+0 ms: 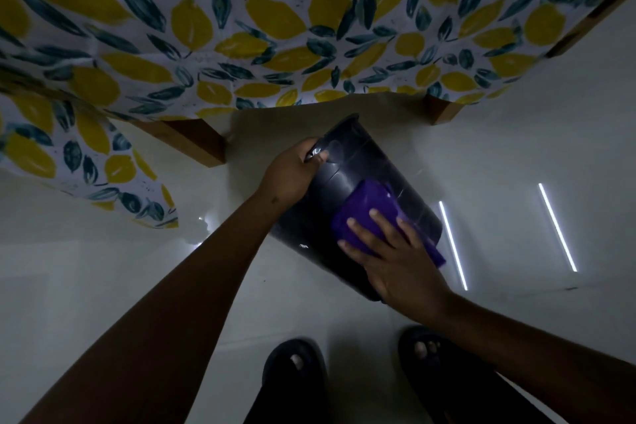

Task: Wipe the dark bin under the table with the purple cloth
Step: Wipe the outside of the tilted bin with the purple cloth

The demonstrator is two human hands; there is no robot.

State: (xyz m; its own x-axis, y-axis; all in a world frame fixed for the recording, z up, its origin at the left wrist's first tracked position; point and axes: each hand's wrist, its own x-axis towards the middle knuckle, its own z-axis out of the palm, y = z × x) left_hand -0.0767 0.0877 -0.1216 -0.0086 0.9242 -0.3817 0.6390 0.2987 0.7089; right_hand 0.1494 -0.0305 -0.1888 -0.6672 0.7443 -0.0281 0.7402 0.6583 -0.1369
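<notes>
Dark, smooth-sided plastic bin (347,179) is held tipped on its side over the pale glossy floor (516,155), just in front of the table's edge, its rim toward twelve o'clock and its base toward five o'clock, so that a long flank is turned up for wiping. The rim end is clamped by the left hand (292,170), fingers curled over the edge; this is judged to steady the bin against the push of the cloth. The purple cloth (370,213) is pressed flat on the flank by the right hand (395,258), fingers spread apart on top of it, so the pressure is shared over a wide patch; a fold of cloth hangs past the bin at four o'clock.

At twelve o'clock the lemon-and-leaf patterned tablecloth (275,27) overhangs, and wooden table legs (192,144) stand at ten and two o'clock; the rim end lies close under the hanging cloth, which may crowd strokes toward that end. At six o'clock two feet in dark sandals (296,372) are planted near the base. Light strips are reflected on the floor at three o'clock.
</notes>
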